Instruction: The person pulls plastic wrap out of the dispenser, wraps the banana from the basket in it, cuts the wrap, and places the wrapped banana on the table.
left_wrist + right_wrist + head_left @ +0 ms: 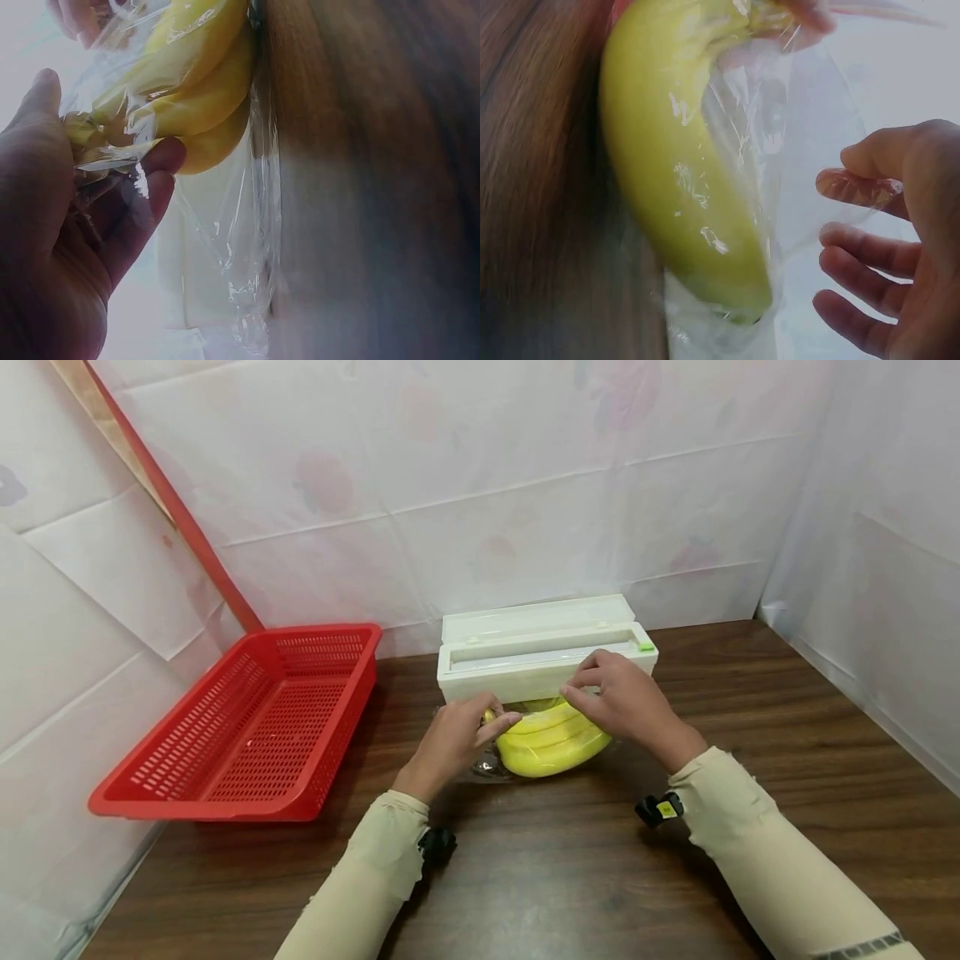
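Observation:
A bunch of yellow bananas [555, 747] lies on the table, covered by clear plastic wrap [259, 187]. My left hand [457, 735] is at the stem end, its fingers curled round the wrapped stems [86, 131] with film across the fingertips. At the other side my right hand [622, 697] is raised above the bananas. Its thumb and index finger pinch a stretched edge of the film, while the other fingers [862, 259] are spread apart. Right behind the bunch stands a white wrap dispenser box [517, 678] with its lid [540, 617] up.
A red plastic basket [337, 718] sits on the left of the brown wooden table [540, 877]. Pale patterned sheets [480, 485] form walls at the back and sides. A red strip [187, 527] runs down the back left corner behind the basket.

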Demonstrator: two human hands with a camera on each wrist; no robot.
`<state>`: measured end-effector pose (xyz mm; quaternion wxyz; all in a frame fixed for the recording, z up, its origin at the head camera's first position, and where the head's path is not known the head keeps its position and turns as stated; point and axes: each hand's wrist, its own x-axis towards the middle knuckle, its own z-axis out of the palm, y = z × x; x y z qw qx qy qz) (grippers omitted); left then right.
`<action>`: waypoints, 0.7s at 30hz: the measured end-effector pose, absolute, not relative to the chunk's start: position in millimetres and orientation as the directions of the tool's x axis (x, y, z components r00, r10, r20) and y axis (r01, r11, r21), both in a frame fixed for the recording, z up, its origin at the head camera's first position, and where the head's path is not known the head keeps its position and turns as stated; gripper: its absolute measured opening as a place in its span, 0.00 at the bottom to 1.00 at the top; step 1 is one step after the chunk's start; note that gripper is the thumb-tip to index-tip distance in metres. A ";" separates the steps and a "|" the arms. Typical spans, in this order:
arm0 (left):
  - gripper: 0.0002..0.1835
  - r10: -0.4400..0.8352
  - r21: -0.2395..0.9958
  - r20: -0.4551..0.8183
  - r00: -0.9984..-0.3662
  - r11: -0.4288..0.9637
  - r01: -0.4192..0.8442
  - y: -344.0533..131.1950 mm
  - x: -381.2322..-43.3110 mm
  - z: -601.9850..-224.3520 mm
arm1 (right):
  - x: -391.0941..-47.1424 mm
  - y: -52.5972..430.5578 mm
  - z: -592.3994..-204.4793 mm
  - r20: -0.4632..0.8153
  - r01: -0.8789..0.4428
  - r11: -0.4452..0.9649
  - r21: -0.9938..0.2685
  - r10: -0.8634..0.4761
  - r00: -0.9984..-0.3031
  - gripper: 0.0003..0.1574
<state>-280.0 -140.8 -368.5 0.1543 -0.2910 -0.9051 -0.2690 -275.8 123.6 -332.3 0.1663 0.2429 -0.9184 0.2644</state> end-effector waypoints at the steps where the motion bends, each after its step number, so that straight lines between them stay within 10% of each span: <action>1: 0.15 0.442 0.397 0.438 -0.783 0.686 0.609 -140.8 -280.1 -368.6 | -274.5 122.7 -331.3 0.437 -0.540 0.743 -0.396 -0.365 -0.822 0.15; 21: 0.10 0.364 0.453 0.440 -0.821 0.699 0.553 -140.8 -281.8 -369.4 | -264.8 110.0 -324.8 0.276 -0.630 0.678 -0.378 -0.568 -0.776 0.10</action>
